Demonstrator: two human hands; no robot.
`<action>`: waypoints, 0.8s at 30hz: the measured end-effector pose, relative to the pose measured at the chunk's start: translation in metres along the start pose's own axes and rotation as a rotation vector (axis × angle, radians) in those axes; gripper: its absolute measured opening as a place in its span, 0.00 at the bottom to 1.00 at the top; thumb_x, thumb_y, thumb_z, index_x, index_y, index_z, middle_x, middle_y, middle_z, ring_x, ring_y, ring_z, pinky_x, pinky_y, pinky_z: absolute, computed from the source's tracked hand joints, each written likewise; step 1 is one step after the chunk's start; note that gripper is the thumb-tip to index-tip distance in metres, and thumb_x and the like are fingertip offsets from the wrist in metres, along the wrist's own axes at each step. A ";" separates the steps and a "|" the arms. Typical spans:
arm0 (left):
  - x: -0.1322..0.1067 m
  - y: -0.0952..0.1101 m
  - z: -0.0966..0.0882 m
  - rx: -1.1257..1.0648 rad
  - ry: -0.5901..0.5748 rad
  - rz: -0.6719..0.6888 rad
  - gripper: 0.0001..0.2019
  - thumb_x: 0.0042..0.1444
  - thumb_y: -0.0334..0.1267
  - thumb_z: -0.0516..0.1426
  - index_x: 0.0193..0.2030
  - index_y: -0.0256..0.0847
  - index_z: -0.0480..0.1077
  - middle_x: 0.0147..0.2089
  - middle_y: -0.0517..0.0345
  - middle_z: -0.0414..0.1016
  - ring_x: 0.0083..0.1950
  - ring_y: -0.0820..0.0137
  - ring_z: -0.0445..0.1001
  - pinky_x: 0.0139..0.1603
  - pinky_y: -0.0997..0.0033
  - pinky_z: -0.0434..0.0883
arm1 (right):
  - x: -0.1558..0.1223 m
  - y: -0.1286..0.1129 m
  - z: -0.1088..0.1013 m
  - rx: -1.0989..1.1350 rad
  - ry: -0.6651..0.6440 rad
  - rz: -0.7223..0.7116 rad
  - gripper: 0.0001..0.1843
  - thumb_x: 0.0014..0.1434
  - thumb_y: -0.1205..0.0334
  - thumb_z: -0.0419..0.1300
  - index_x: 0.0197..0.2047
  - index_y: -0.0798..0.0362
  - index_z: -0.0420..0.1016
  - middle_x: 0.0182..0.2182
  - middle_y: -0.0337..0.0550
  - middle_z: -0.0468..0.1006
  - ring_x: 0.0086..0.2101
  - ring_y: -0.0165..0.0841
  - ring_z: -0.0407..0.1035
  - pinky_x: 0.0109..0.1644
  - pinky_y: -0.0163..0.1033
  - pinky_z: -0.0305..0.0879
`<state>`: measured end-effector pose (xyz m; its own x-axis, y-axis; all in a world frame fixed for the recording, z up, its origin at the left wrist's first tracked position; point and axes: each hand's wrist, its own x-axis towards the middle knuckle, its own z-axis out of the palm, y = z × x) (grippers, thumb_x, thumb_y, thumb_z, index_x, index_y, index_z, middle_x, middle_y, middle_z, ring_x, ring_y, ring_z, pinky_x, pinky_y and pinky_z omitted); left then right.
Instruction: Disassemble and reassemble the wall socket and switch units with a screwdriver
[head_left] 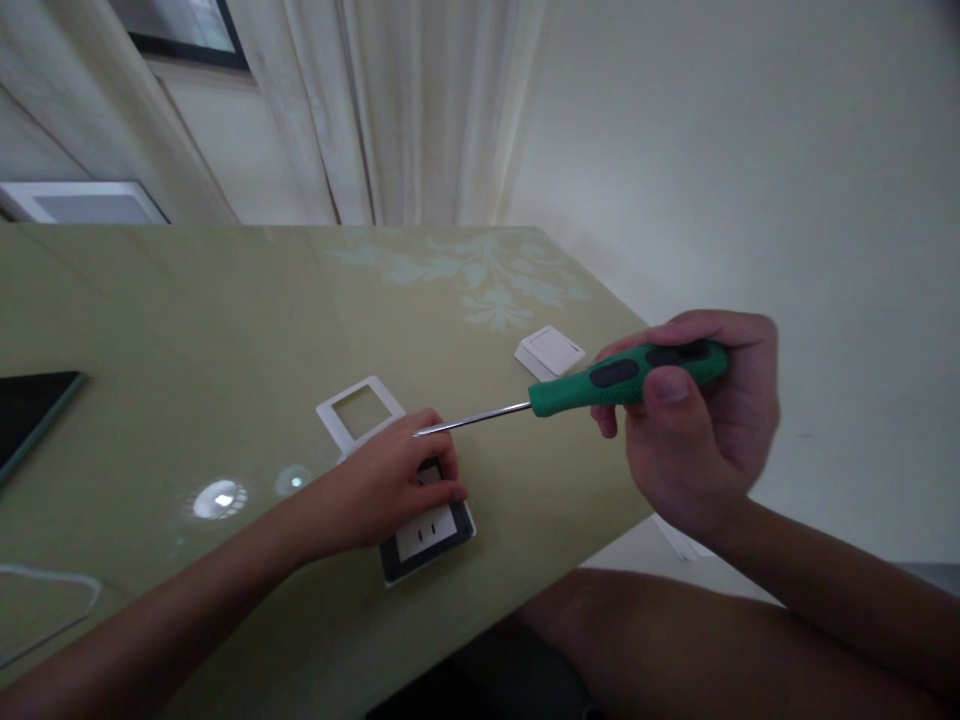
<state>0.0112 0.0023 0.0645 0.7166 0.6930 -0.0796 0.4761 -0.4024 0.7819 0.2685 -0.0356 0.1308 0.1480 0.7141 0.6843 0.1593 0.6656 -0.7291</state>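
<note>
My right hand [697,420] is wrapped round the green and black handle of a screwdriver [566,393]. Its metal shaft points left, and the tip appears just over the back of my left hand [397,470] in this view; whether it touches cannot be told. Under the curled fingers and thumb of my left hand lies a wall socket [426,535], a white face with slots inside a dark border. Part of the socket is hidden by that hand. A white square cover frame [334,428] with an open middle lies just beyond my left hand.
A small white wall switch [553,350] sits near the table's right edge. At the far left are a dark flat device [34,410] and a white cable [71,577]. The glossy table [225,330] reflects lights. Curtains [435,110] hang behind it, and a pale wall [787,180] stands right.
</note>
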 end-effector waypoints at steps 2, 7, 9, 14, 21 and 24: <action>0.001 -0.002 0.000 -0.031 -0.003 -0.010 0.06 0.68 0.41 0.63 0.43 0.42 0.76 0.49 0.55 0.74 0.50 0.62 0.74 0.50 0.62 0.73 | 0.000 0.000 0.000 -0.004 -0.005 -0.012 0.10 0.69 0.55 0.70 0.51 0.43 0.77 0.37 0.40 0.83 0.25 0.34 0.73 0.17 0.38 0.65; 0.002 -0.009 0.002 -0.079 -0.021 -0.073 0.14 0.65 0.47 0.63 0.54 0.44 0.76 0.54 0.52 0.73 0.51 0.61 0.74 0.50 0.61 0.74 | -0.001 0.003 0.002 -0.041 -0.020 -0.027 0.12 0.68 0.53 0.70 0.52 0.41 0.76 0.37 0.42 0.83 0.25 0.36 0.72 0.18 0.39 0.64; 0.004 -0.013 0.003 -0.089 -0.033 -0.087 0.17 0.64 0.51 0.63 0.55 0.45 0.78 0.55 0.51 0.74 0.51 0.60 0.75 0.50 0.60 0.75 | -0.001 0.005 0.003 -0.049 -0.027 -0.048 0.13 0.68 0.53 0.71 0.53 0.41 0.77 0.37 0.42 0.82 0.24 0.35 0.72 0.18 0.38 0.64; 0.009 -0.024 -0.001 -0.250 -0.187 -0.133 0.22 0.68 0.59 0.58 0.52 0.42 0.80 0.41 0.54 0.78 0.39 0.63 0.76 0.37 0.66 0.72 | -0.001 0.008 0.002 -0.085 -0.074 -0.115 0.14 0.69 0.56 0.70 0.56 0.44 0.78 0.35 0.41 0.80 0.24 0.32 0.71 0.19 0.37 0.66; 0.008 -0.024 -0.002 -0.293 -0.170 -0.116 0.20 0.70 0.56 0.58 0.52 0.43 0.80 0.45 0.55 0.79 0.45 0.63 0.77 0.44 0.66 0.73 | -0.007 -0.001 -0.001 -0.228 -0.291 -0.105 0.20 0.68 0.65 0.70 0.62 0.48 0.79 0.41 0.43 0.80 0.32 0.30 0.77 0.30 0.34 0.74; 0.008 -0.021 -0.002 -0.324 -0.184 -0.127 0.20 0.70 0.56 0.58 0.52 0.43 0.80 0.44 0.56 0.80 0.43 0.63 0.77 0.42 0.66 0.73 | -0.008 -0.002 0.002 -0.220 -0.374 -0.092 0.21 0.67 0.67 0.69 0.62 0.49 0.78 0.42 0.40 0.80 0.31 0.27 0.76 0.32 0.31 0.75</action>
<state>0.0062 0.0177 0.0487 0.7556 0.5945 -0.2750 0.4024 -0.0900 0.9110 0.2650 -0.0423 0.1272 -0.2329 0.7107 0.6639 0.3657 0.6965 -0.6174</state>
